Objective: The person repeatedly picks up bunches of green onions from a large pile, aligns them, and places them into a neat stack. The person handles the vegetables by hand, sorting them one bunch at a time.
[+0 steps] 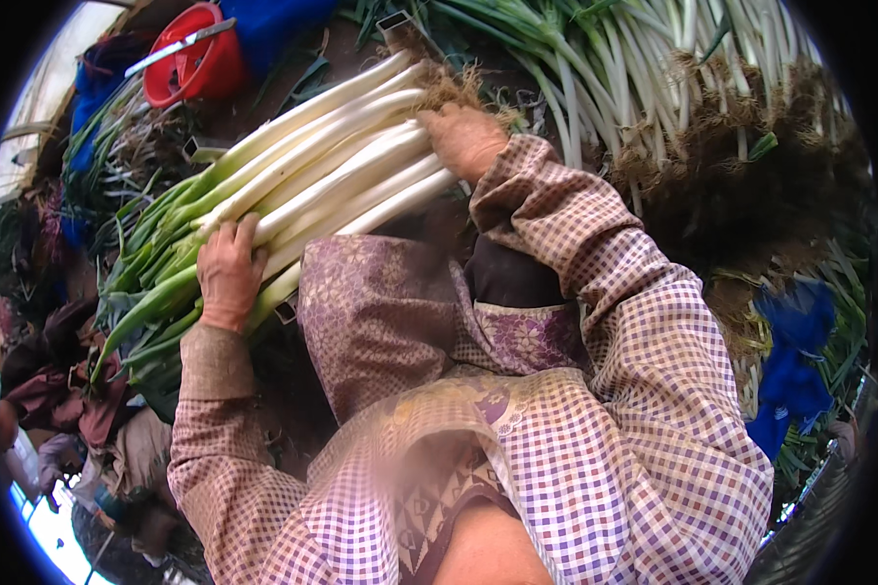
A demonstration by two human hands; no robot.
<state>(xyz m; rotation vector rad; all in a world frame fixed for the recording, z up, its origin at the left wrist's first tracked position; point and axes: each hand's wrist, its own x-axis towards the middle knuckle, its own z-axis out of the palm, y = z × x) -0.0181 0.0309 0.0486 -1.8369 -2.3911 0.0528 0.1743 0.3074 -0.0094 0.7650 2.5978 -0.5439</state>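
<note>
A row of thick leeks (337,146) lies side by side in front of me, white shanks toward the upper right and green leaves toward the lower left. My left hand (229,273) grips the stalks where white turns to green, fingers bent over them and thumb beside. At the other end, my right hand (466,139) is closed on the leeks near their roots. Brown root tufts (451,88) stick out just beyond its fingers. The undersides of both hands are hidden.
A large heap of leeks (644,88) with soil-covered roots lies at the upper right. A red bucket (200,73) with a long flat strip (180,47) across it stands at the upper left. Metal frame ends (396,23) show beside the row. Blue cloth (795,361) lies at the right.
</note>
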